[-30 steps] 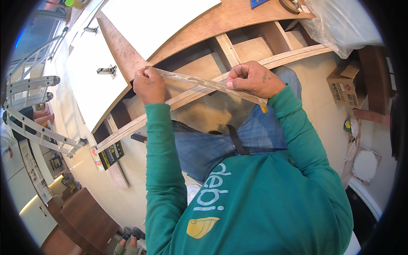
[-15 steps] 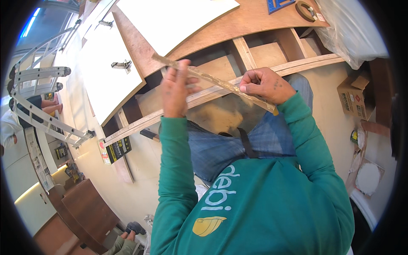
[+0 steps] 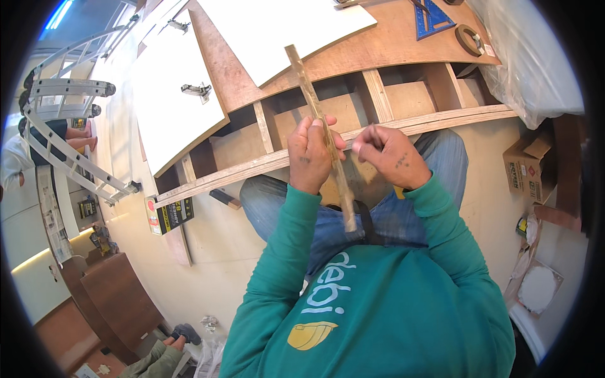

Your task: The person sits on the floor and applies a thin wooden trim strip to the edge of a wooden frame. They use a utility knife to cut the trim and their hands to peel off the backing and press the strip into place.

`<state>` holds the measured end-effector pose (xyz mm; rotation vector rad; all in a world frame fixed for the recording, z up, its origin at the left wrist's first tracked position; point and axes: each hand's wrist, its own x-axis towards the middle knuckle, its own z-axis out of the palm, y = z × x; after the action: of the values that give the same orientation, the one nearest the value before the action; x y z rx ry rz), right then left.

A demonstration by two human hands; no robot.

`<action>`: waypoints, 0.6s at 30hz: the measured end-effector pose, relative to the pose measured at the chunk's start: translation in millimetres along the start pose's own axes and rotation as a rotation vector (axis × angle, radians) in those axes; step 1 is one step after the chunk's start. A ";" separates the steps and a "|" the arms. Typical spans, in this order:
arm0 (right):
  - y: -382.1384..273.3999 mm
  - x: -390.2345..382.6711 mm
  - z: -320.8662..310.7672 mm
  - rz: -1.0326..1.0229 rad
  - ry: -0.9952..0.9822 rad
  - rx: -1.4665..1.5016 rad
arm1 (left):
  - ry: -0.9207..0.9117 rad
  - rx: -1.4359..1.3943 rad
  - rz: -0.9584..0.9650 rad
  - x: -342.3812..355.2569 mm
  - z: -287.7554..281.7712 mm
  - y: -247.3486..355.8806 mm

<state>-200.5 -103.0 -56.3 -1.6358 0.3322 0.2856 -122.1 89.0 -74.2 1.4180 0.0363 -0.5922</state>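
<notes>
A long, narrow strip [image 3: 341, 179], brown and patchy like wood or edging, slants across the middle, its far end over the workpiece and its near end above my lap. My left hand [image 3: 308, 156] is closed around it near the middle. Just to the right, my right hand [image 3: 396, 156] has its fingers curled in a pinch, apart from the strip. Anything between those fingertips is too small and blurred to make out. Beyond both hands lies a wooden frame [image 3: 435, 118] with open compartments, under a brown board.
White panels [image 3: 165, 104] with metal hinges [image 3: 196, 91] lie on the board. A blue square [image 3: 433, 22] and a tape roll [image 3: 467, 40] rest at far right, beside plastic sheeting [image 3: 535, 69]. A ladder [image 3: 72, 148] stands left; a cardboard box [image 3: 526, 167] sits right. Other people's legs [image 3: 79, 138] show left.
The strip has swung from lying crosswise to pointing mostly away from me. My left hand moved right and now grips it; my right hand has come off its near end.
</notes>
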 end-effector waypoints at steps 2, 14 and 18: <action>-7.5 1.6 -0.8 0.012 0.089 -0.026 | -0.042 0.005 -0.013 -5.5 0.8 5.7; 8.1 -28.1 -9.7 0.019 0.047 -0.054 | -0.101 -0.037 -0.032 -26.1 -0.9 6.2; 10.1 -15.4 -48.0 -0.073 0.192 -0.310 | 0.039 -0.035 -0.007 -25.2 -14.9 2.1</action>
<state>-219.2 -151.0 -55.4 -1.9833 0.3871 0.1282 -138.1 112.2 -65.6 1.3958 0.0824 -0.5676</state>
